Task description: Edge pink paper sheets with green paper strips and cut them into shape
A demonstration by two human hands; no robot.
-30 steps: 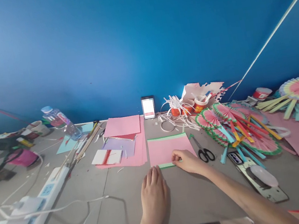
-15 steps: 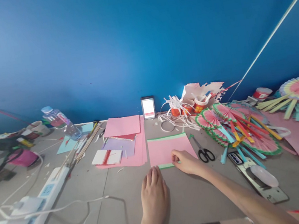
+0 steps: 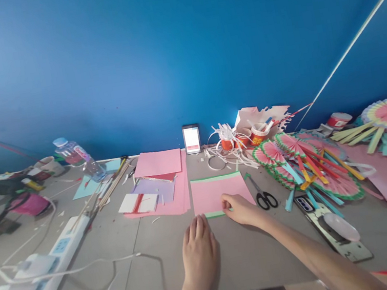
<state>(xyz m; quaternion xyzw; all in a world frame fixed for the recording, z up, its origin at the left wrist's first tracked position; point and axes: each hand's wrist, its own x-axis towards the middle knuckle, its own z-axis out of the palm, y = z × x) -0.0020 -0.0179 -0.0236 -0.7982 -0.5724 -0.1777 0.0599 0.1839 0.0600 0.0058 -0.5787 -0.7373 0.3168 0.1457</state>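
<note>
A pink paper sheet (image 3: 209, 194) with green strips along its far and near edges lies flat on the grey table before me. My left hand (image 3: 199, 248) rests palm down, fingers stretched out, its fingertips at the sheet's near left edge. Curled over the near edge toward the right is my right hand (image 3: 239, 210), with its fingers drawn closed; whatever they may hold is hidden. Black-handled scissors (image 3: 266, 200) lie just right of the sheet.
Pink sheets (image 3: 159, 163), a white card bundle (image 3: 138, 203) and thin sticks (image 3: 111, 186) lie left. Pleated paper fans (image 3: 290, 148), a phone (image 3: 355, 249) and a white mouse (image 3: 342, 227) occupy the right. A power strip (image 3: 62, 246), cables and a bottle (image 3: 86, 158) are farther left.
</note>
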